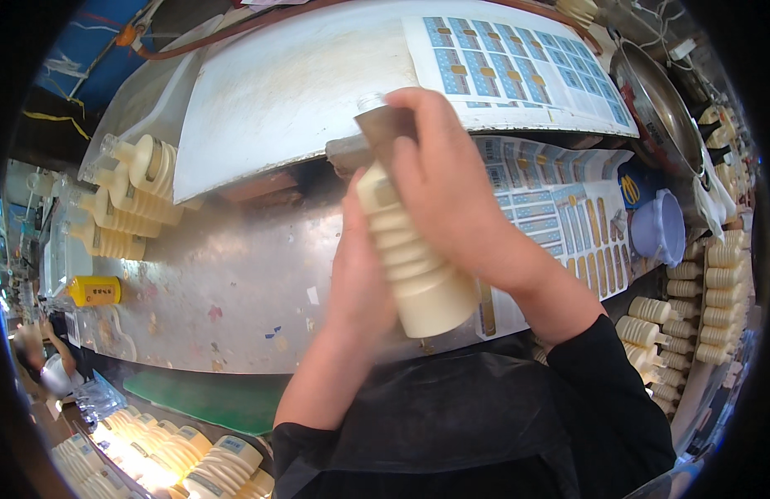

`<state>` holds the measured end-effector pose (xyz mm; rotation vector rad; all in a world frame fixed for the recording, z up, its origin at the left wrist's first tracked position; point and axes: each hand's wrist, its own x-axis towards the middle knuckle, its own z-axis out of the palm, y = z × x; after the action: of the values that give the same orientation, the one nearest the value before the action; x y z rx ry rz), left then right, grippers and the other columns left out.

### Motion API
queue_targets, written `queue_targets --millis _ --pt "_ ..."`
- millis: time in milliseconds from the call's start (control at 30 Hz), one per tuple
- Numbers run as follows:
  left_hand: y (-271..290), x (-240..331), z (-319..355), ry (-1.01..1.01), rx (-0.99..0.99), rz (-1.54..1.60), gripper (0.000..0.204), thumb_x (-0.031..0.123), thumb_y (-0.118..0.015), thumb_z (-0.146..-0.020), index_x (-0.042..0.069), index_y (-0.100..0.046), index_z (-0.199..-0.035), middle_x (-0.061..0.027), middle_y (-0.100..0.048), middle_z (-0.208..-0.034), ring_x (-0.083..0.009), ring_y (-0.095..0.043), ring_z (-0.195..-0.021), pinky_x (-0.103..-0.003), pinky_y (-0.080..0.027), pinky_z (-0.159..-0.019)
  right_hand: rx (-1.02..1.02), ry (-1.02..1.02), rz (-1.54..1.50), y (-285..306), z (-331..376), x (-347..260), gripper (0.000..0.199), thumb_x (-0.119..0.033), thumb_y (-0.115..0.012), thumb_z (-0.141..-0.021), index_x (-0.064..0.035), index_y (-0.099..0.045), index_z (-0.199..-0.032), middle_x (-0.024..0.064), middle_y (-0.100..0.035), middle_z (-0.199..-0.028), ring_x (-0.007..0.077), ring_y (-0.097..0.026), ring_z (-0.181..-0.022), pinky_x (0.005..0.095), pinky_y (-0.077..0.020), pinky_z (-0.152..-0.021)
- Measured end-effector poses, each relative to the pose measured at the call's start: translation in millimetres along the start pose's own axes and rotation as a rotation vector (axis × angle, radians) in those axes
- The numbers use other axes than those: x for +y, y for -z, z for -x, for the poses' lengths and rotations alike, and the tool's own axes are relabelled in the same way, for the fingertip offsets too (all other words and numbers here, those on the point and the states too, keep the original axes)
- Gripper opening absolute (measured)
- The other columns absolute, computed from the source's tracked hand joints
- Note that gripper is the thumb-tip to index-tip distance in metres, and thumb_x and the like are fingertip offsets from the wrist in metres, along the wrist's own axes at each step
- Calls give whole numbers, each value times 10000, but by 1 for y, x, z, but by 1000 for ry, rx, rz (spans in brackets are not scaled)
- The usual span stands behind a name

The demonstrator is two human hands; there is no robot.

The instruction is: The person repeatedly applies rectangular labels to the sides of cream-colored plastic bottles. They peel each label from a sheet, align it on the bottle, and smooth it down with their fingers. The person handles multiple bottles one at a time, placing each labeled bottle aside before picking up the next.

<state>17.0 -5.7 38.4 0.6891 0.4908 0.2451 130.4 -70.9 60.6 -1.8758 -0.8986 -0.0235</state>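
A cream ribbed plastic bottle (418, 270) lies tilted between both my hands over the metal table (235, 283), its base toward me. My left hand (360, 274) holds it from underneath along its left side. My right hand (447, 179) wraps over the neck end, where a brown label strip (383, 129) sits on the bottle. Just beyond lie sheets of blue and yellow stickers (560, 224).
A slanted metal board (302, 91) carries another sticker sheet (510, 71). Several cream bottles lie at the left (127, 195), stacked at the right (693, 308) and labelled at the lower left (177, 457). A lilac cup (661, 226), a metal bowl (655, 104) and a yellow box (94, 290) stand around.
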Motion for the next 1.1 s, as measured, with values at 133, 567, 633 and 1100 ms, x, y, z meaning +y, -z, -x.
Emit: queue_targets --millis 133,567,633,1100 --pt "-2 5 5 10 54 -18 610 527 -340 -1112 99 -376 -1546 -87 -558 -1427 -200 -571 -1290 -376 -495 -1062 -78 115 185 -9 3 -22 444 -62 -596 -880 4 -478 -1302 250 -536 -1226 445 -550 -1122 479 -467 -959" --pt "4 5 3 -9 -16 79 613 560 -368 -1096 115 -402 -1517 -72 -604 -1344 -177 -622 -1176 -344 -519 -990 -29 79 324 -12 2 -21 346 -23 -489 -948 17 -511 -1291 232 -558 -1219 411 -567 -1141 457 -460 -1010" --pt "12 3 -2 -4 -40 87 579 522 -393 -1101 109 -407 -1506 -78 -604 -1331 -175 -626 -1155 -343 -524 -978 10 18 325 -3 0 -13 334 -27 -492 -968 21 -522 -1297 221 -583 -1240 377 -572 -1191 425 -444 -1052" --pt "19 1 -11 9 38 -38 495 397 -360 -1131 22 -490 -1427 -130 -620 -1338 -224 -632 -1178 -385 -514 -1023 158 -5 -112 21 7 28 367 -60 -494 -981 22 -505 -1338 215 -568 -1303 343 -569 -1210 421 -434 -1072"
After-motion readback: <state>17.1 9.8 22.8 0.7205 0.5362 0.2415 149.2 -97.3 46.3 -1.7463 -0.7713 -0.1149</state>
